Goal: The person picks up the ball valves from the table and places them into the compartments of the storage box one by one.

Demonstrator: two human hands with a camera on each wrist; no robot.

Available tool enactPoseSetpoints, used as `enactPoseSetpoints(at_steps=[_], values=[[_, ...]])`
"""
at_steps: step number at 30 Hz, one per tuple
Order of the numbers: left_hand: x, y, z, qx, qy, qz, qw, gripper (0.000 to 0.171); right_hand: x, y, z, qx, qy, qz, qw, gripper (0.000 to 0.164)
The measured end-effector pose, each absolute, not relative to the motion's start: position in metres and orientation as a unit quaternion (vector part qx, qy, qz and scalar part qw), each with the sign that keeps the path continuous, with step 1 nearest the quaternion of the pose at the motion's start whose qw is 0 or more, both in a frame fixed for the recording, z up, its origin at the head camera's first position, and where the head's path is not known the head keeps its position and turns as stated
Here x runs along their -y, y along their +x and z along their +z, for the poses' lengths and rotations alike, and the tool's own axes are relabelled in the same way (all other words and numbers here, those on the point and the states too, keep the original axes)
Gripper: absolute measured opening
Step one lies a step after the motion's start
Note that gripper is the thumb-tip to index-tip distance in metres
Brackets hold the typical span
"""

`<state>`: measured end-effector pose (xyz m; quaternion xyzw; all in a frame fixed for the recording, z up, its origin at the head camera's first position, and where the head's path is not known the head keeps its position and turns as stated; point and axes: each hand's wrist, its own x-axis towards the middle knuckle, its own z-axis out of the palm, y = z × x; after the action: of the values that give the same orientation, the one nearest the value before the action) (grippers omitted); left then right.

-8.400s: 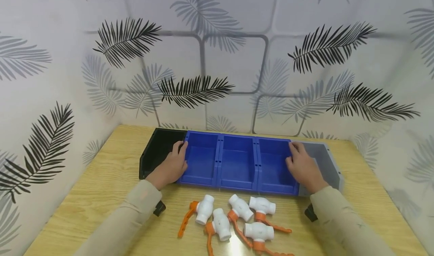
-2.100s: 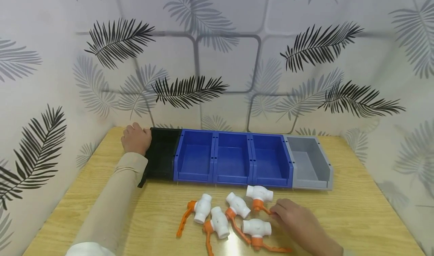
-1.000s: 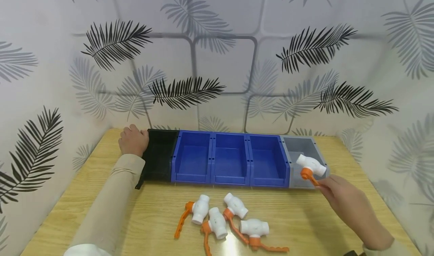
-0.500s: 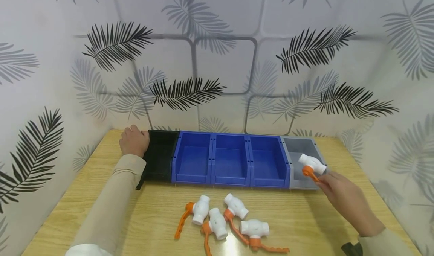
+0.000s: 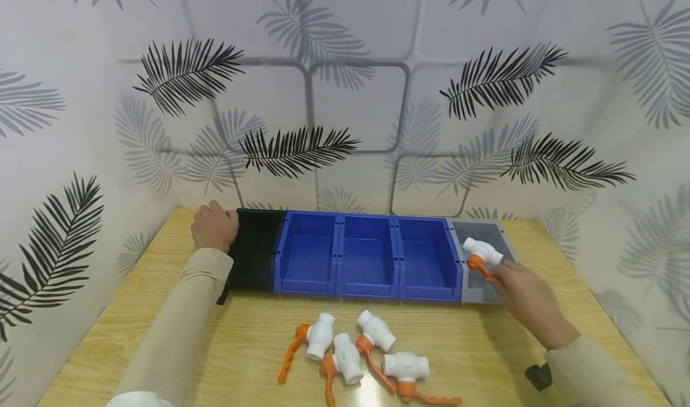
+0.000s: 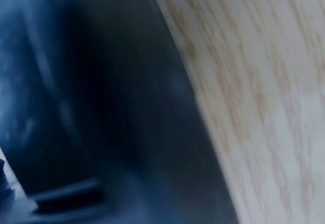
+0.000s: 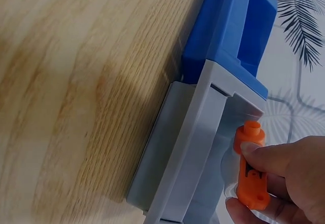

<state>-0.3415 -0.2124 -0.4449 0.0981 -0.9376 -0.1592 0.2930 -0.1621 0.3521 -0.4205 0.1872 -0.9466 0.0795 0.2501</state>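
My right hand (image 5: 530, 302) holds a white ball valve with an orange handle (image 5: 483, 251) over the grey bin (image 5: 469, 293) at the row's right end. In the right wrist view, thumb and fingers pinch the valve's orange handle (image 7: 252, 183), and its white body is partly hidden behind it. My left hand (image 5: 214, 226) grips the left rim of the black bin (image 5: 253, 257), its fingertips hidden. Close up in the left wrist view is the dark, blurred wall of that black bin (image 6: 167, 107). Several more ball valves (image 5: 347, 359) lie on the table before the bins.
Three blue bins (image 5: 368, 288) stand side by side between the black and grey ones. All sit on a wood-grain table (image 5: 242, 359), near its back edge. Behind rises a wall covering (image 5: 366, 108) with leaf patterns.
My right hand took the upper right valve from the table and carried it up to the grey bin, then shifted slightly left over it. My left hand went to the black bin's outer side and stays there.
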Motion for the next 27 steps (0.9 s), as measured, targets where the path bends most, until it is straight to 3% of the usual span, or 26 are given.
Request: enactPoseSetpoints(at_steps=[8,20,27], values=[[0.211,-0.340,-0.443,0.938,0.097,-0.162,0.291,0.030,-0.348,-0.178,-0.426,0.943,0.191,0.088,0.259,0.010],[0.214,-0.341,-0.447,0.943,0.087,-0.153,0.283,0.030,-0.342,-0.200,-0.436,0.966,0.154,0.085,0.188,0.003],[0.213,-0.339,-0.445,0.938,0.085,-0.151,0.301,0.030,-0.344,-0.210,-0.446,0.971,0.134,0.085,0.179,0.010]])
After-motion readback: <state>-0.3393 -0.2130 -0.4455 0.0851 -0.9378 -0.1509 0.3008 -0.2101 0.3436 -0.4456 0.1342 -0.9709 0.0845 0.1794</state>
